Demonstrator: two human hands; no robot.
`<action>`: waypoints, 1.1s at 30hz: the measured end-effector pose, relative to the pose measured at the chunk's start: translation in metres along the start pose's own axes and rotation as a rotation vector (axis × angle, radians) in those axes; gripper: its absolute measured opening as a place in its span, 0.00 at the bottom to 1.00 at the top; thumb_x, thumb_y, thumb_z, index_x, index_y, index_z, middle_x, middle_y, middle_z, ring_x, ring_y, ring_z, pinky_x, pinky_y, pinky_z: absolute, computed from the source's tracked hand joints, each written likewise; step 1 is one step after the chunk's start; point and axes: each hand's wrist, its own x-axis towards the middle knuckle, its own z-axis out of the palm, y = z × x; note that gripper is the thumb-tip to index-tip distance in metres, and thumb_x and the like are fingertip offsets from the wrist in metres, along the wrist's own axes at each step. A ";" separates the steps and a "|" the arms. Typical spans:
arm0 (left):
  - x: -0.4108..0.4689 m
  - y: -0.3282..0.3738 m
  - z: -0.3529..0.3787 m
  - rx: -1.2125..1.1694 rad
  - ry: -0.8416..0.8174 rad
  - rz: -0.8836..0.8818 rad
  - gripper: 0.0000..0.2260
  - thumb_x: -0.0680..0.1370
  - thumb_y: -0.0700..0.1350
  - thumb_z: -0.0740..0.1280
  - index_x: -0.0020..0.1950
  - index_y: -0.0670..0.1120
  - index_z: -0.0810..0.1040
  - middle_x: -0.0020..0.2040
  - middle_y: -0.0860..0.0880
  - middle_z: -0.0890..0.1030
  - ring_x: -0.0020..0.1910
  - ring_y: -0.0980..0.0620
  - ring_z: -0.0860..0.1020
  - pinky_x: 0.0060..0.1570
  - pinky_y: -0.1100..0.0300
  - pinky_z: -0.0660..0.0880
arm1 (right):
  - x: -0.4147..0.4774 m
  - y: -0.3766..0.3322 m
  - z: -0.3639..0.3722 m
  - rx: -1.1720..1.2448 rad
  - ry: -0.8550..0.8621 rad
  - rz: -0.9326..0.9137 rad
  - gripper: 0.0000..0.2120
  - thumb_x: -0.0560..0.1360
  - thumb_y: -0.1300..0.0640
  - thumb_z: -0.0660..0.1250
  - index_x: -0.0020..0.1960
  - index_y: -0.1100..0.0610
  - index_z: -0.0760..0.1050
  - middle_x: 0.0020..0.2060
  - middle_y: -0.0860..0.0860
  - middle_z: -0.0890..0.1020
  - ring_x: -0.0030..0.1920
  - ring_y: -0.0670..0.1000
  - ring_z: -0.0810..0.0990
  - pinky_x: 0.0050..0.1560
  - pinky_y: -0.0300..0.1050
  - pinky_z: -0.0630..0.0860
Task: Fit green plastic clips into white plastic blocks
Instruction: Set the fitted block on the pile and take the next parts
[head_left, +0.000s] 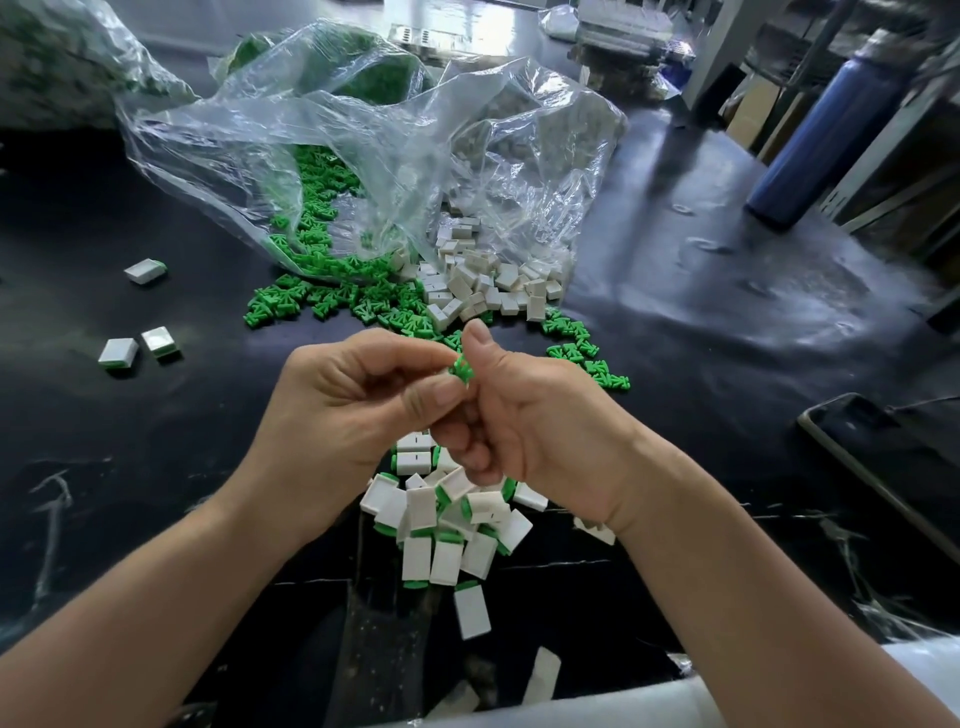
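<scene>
Bright green clips (332, 304) and white blocks (488, 288) spill from clear bags (363, 156) — black tabletop (130, 415), blue bottle (821, 130).

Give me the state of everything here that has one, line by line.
Green clip: held between both hands, not in a block.
Left hand: pinching the clip.
Right hand: gripping the clip too.
Plastic bag: open, parts spilling out.
Near pile of blocks: clips fitted.
Blue bottle: standing.
</scene>
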 end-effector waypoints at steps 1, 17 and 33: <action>0.000 0.000 0.000 -0.011 0.007 -0.006 0.11 0.64 0.39 0.68 0.44 0.36 0.82 0.31 0.41 0.81 0.27 0.44 0.79 0.32 0.52 0.80 | -0.001 -0.002 0.000 0.025 -0.017 0.004 0.22 0.67 0.38 0.52 0.35 0.58 0.68 0.27 0.50 0.70 0.26 0.45 0.66 0.25 0.35 0.64; 0.000 0.001 -0.001 0.121 0.031 -0.003 0.11 0.65 0.37 0.68 0.46 0.37 0.80 0.40 0.35 0.74 0.30 0.42 0.79 0.35 0.50 0.79 | 0.004 0.009 0.004 -0.135 0.061 0.012 0.26 0.67 0.33 0.50 0.34 0.57 0.68 0.24 0.47 0.69 0.25 0.46 0.65 0.28 0.39 0.61; 0.000 0.003 -0.003 0.127 0.011 -0.015 0.11 0.64 0.39 0.69 0.44 0.37 0.81 0.37 0.37 0.76 0.30 0.40 0.77 0.35 0.50 0.79 | 0.004 0.013 0.008 -0.175 0.098 0.043 0.30 0.59 0.27 0.46 0.30 0.54 0.66 0.21 0.43 0.68 0.23 0.43 0.64 0.24 0.36 0.61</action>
